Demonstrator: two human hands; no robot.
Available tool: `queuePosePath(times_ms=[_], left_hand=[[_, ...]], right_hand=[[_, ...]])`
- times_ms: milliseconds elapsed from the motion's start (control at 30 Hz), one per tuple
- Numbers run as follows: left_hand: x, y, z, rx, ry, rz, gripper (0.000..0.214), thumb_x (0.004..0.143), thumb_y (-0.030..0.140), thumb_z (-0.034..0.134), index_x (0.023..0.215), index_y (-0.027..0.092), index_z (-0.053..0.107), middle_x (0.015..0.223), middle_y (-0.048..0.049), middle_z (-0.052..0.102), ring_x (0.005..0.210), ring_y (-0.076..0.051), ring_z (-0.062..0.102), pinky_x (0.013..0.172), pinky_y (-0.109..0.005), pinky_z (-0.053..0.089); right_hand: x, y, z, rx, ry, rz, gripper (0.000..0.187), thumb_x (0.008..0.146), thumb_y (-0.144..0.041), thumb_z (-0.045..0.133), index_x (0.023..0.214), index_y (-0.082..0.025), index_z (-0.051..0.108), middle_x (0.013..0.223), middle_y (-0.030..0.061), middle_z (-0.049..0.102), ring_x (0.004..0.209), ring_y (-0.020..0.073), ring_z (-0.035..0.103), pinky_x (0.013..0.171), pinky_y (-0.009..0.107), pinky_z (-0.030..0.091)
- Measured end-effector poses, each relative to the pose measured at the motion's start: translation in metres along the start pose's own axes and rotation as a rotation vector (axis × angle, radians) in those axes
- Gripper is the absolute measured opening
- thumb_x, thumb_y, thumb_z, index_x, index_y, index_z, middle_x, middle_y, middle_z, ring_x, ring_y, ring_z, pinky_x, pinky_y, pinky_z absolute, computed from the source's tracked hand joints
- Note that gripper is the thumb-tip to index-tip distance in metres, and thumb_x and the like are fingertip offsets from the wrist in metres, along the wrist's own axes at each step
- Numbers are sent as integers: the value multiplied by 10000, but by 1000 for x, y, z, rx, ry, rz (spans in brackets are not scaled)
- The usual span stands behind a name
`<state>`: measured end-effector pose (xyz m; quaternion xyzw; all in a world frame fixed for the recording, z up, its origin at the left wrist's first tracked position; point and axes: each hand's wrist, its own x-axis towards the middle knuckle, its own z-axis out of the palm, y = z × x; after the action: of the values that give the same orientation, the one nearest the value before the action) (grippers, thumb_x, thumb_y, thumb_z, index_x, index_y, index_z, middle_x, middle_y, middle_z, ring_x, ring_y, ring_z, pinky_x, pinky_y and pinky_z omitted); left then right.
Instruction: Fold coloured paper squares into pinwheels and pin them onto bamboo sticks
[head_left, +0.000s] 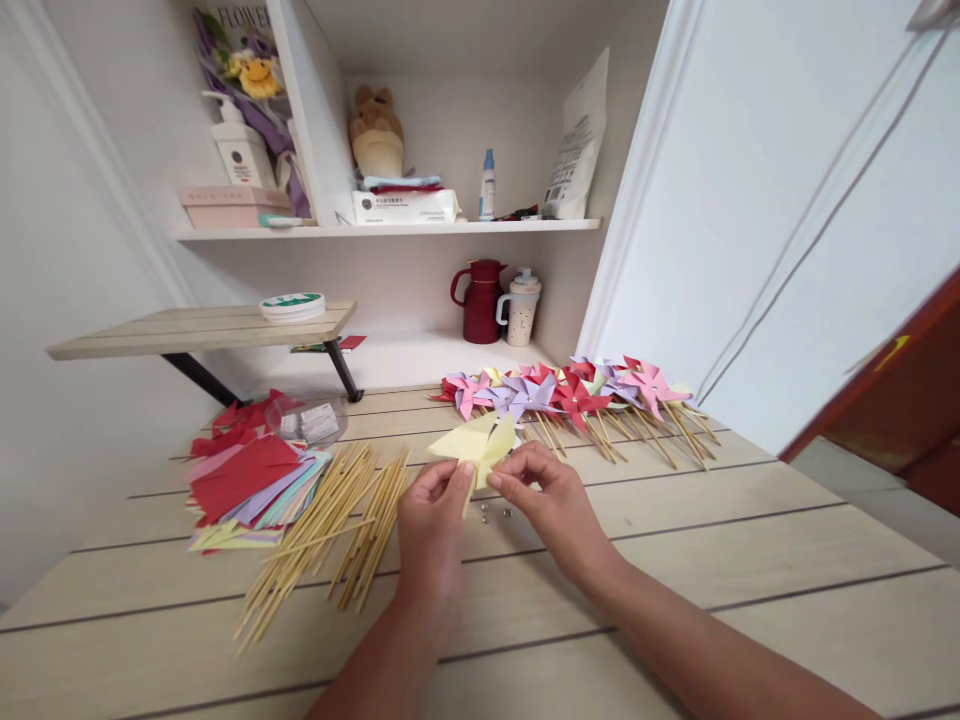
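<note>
1. yellow sheet (pixel 476 440) is in the air just right of the sticks (pixel 322 530), above the bench (pixel 750 560). it's partly folded, flaps pointing up.
2. left hand (pixel 431 510): thumb and forefinger pinched closed on the sheet's lower left edge. right hand (pixel 544 495): fingertips pinched closed on its lower right flap. nothing else in either.
3. my read: flaps are being gathered to the centre. pinch near the centre, not the tips, so the curls don't crease flat.
4. one hand should clamp the gathered flaps while the other adjusts. loosening both risks it springing open.
5. small pins (pixel 495 513) lie right of the sticks, under the hands. easy to scatter, so lift the wrists clear.
6. stack (pixel 247 475) sits left of the sticks, pinwheels (pixel 570 392) right of and behind them. neither is in the way.
</note>
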<state>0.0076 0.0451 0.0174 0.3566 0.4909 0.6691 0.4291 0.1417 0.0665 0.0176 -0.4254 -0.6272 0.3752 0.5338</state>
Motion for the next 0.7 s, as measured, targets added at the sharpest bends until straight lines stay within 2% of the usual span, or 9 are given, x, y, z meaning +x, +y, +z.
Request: queuePosePath(times_ms=[400, 700], left_hand=[[-2, 0, 2, -1, -25, 8, 215, 722, 369, 773, 822, 180, 757, 819, -27, 727, 831, -185, 638, 794, -277, 482], [-5, 2, 3, 37, -76, 7, 212, 746, 381, 757, 777, 174, 726, 775, -13, 675, 769, -159, 581, 731, -251, 455]], right_hand=[[3, 4, 0, 88, 32, 29, 239, 752, -389, 775, 650, -216, 644, 728, -1, 578, 731, 178, 504, 707, 327, 405], [5, 3, -1, 114, 39, 26, 229, 751, -376, 780, 678, -213, 639, 756, 6, 593, 759, 184, 527, 735, 336, 419]])
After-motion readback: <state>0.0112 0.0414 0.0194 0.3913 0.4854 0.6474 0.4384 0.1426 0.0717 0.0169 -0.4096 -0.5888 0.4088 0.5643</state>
